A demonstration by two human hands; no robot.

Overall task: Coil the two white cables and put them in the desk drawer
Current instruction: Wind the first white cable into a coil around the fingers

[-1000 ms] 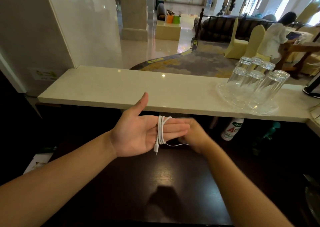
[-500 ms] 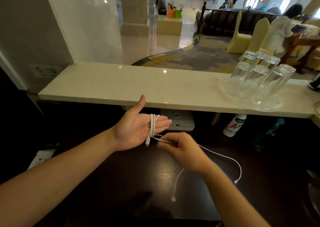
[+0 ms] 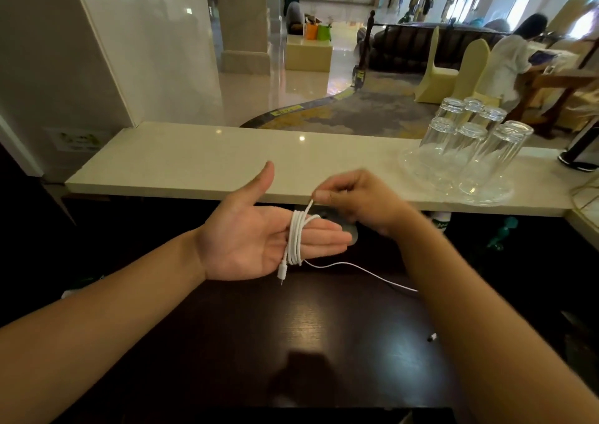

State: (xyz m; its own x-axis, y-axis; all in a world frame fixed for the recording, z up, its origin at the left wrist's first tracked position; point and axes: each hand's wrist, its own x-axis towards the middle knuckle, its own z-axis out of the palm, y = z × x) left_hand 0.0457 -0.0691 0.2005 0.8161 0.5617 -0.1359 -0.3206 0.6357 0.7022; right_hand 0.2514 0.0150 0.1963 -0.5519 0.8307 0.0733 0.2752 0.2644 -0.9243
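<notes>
One cable in play: a thin white charging cable [image 3: 295, 239] is looped several times around the fingers of the left hand [image 3: 256, 245], with its small plug end hanging just below the palm's edge.
Left hand: flat and released, palm up, thumb raised toward 12 o'clock, serving only as the former for the coil; it grips nothing.
Right hand [image 3: 359, 203]: pinched on the running part of the cable, at 1 o'clock from the coil and just in front of the pale stone counter ledge [image 3: 194, 164].
Change: half a second ago this hand sat low, at 5 o'clock from the coil, drawing the strand under the fingers; now it has swung up over them, so another turn is going on.
Slack left: a loose tail runs from under the coil toward 4 o'clock across the dark glossy wooden desk [image 3: 324, 342] and passes behind the right forearm; its far end is hidden, though a small dark-tipped piece lies on the desk at 4 o'clock.
Meaning for the task: I judge the first coil roughly half wound, with more turns needed.
Second cable and drawer: neither can be made out.
Bystanders: clear upturned drinking glasses [image 3: 470, 151] on a glass tray stand well apart at 2 o'clock.
</notes>
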